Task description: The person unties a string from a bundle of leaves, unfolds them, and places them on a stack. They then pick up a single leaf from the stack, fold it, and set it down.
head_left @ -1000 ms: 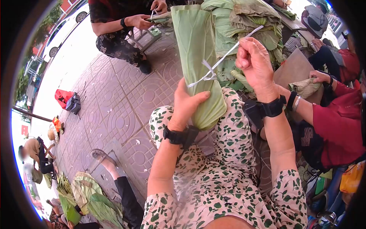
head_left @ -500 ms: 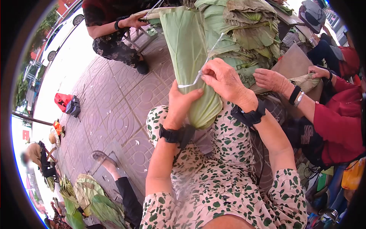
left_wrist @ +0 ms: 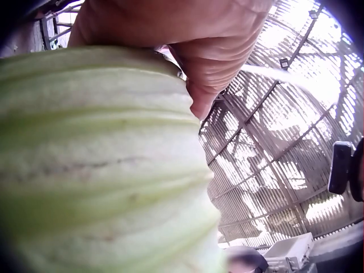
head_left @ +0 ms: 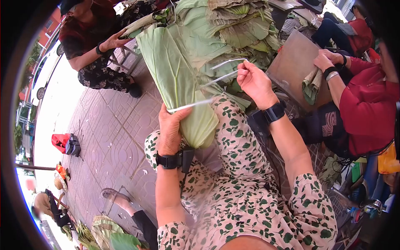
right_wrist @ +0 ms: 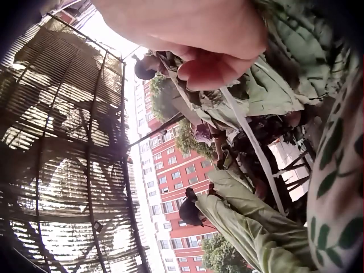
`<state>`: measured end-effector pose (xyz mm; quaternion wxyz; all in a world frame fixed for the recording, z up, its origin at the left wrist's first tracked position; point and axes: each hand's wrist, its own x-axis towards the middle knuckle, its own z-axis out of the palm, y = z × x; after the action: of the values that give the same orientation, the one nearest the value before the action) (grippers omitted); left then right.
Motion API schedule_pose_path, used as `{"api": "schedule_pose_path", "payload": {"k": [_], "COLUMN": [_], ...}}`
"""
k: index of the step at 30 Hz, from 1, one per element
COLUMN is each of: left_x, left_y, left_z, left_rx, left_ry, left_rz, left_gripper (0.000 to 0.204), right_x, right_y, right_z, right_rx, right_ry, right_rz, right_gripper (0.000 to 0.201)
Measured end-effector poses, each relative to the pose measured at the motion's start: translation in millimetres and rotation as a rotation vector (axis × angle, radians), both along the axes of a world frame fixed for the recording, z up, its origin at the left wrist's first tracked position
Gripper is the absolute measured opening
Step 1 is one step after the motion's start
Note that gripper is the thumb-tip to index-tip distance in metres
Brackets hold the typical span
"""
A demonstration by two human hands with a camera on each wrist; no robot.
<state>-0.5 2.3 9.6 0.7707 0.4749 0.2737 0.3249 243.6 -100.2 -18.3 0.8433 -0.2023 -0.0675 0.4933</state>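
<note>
A long bundle of folded green leaves (head_left: 173, 71) leans over the knees, its wide end pointing away. My left hand (head_left: 170, 132) grips it near the narrow end, thumb across the front. White string (head_left: 189, 105) crosses the bundle beside that thumb. To the right of the bundle, my right hand (head_left: 255, 84) pinches the string between thumb and fingertips, and a loose tail sticks out to the left. In the right wrist view the string (right_wrist: 253, 142) runs down taut from the curled fingers. Pale ribs of the bundle (left_wrist: 102, 148) fill much of the left wrist view.
A tall stack of large leaves (head_left: 246, 31) stands just beyond the bundle. A brown board (head_left: 293, 62) lies to the right, near a person in red (head_left: 368, 110) handling a rolled leaf (head_left: 310, 87). Another person (head_left: 93, 29) sits opposite. A red bag (head_left: 60, 142) rests on the paving.
My right hand came in to the bundle, then drew away to the right with the string. The bundle's far end tilts further left. The neighbour in red has brought both hands together.
</note>
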Motion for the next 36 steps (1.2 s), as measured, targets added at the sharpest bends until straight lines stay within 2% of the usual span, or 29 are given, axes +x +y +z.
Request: {"api": "schedule_pose_path", "payload": {"k": [1,2,5,6,8,9,10,12,13,15,16,18,21,22,24,25,26,27,28,30,32,34,36], "left_x": [-0.6,-1.5,-2.0,-1.9,-1.5,-1.4,-2.1,-3.6,-4.2,-6.3,-6.7,-7.2,-7.9,-7.5,-6.2,-5.7,-4.9,-4.5,-4.6,-5.1,-5.5,-8.1,-10.1], "left_y": [-0.2,2.0,4.5,4.9,4.6,3.1,3.1,2.6,1.5,2.5,1.4,-1.7,0.6,0.5,-0.2,-1.0,-2.1,-2.0,-1.1,0.6,0.4,3.1,3.7], "left_z": [-0.6,-0.2,-1.4,-1.3,-1.8,-0.8,-1.3,-1.9,-1.4,-3.9,-3.6,-0.1,-1.1,-1.6,-1.5,-1.7,-2.0,-2.8,-3.7,-6.9,-5.6,-8.2,-5.9], "left_rx": [-0.003,-0.003,0.055,0.054,0.010,0.010,0.018,0.015,0.006,-0.008,-0.008,0.058,0.014,0.018,0.025,0.031,0.028,0.024,0.021,0.003,-0.010,0.043,0.030], "left_ry": [0.006,0.014,0.082,0.085,0.086,0.078,0.074,0.090,0.079,0.093,0.099,0.122,0.097,0.106,0.111,0.113,0.110,0.107,0.104,0.085,0.062,0.067,0.021], "left_rz": [0.018,0.035,0.015,0.012,0.057,0.077,0.100,0.116,0.126,0.141,0.139,0.125,0.134,0.137,0.136,0.137,0.139,0.133,0.132,0.142,0.152,0.143,0.158], "left_gripper": [0.051,0.051,0.052,0.052,0.050,0.050,0.051,0.051,0.052,0.053,0.053,0.052,0.052,0.051,0.051,0.051,0.051,0.051,0.050,0.049,0.049,0.047,0.048], "right_x": [8.5,14.5,36.5,41.3,43.7,42.0,37.0,25.5,19.1,2.3,-5.8,-26.5,-52.2,-56.4,-61.7,-65.2,-68.2,-70.8,-67.6,-52.6,-45.1,-34.5,-31.3], "right_y": [-7.5,-15.1,-50.0,-63.2,-90.2,-106.2,-117.1,-138.7,-151.6,-178.1,-193.5,-221.2,-256.3,-267.6,-290.3,-306.5,-324.0,-327.7,-327.2,-317.5,-281.5,-244.5,-199.7], "right_z": [-6.3,-13.8,-43.7,-52.8,-70.5,-74.7,-79.4,-88.4,-98.2,-124.5,-148.6,-172.6,-196.5,-205.1,-221.3,-227.4,-231.4,-226.0,-221.7,-201.6,-149.4,-115.5,-68.3], "right_rx": [-0.035,-0.037,-0.056,-0.060,-0.212,-0.282,-0.287,-0.615,-0.620,-0.900,-0.953,-1.094,-1.257,-1.258,-1.428,-1.429,-1.408,-1.301,-1.295,-1.381,-1.313,-1.178,-1.055], "right_ry": [0.079,0.084,0.154,0.155,0.067,-0.065,-0.061,-0.312,-0.311,-0.566,-0.622,-0.600,-0.437,-0.436,-0.416,-0.419,-1.009,-1.598,-1.605,-1.540,-1.618,-1.714,-1.638], "right_rz": [-0.055,-0.071,-0.304,-0.317,-0.473,-0.500,-0.505,-0.609,-0.611,-0.441,-0.355,-0.171,0.003,0.004,0.244,0.244,0.290,0.326,0.330,0.621,0.347,0.070,-0.078], "right_gripper": [0.008,0.008,0.007,0.007,0.007,0.006,0.006,0.006,0.006,0.008,0.008,0.007,0.006,0.006,0.015,0.015,0.021,0.028,0.028,0.042,0.042,0.038,0.037]}}
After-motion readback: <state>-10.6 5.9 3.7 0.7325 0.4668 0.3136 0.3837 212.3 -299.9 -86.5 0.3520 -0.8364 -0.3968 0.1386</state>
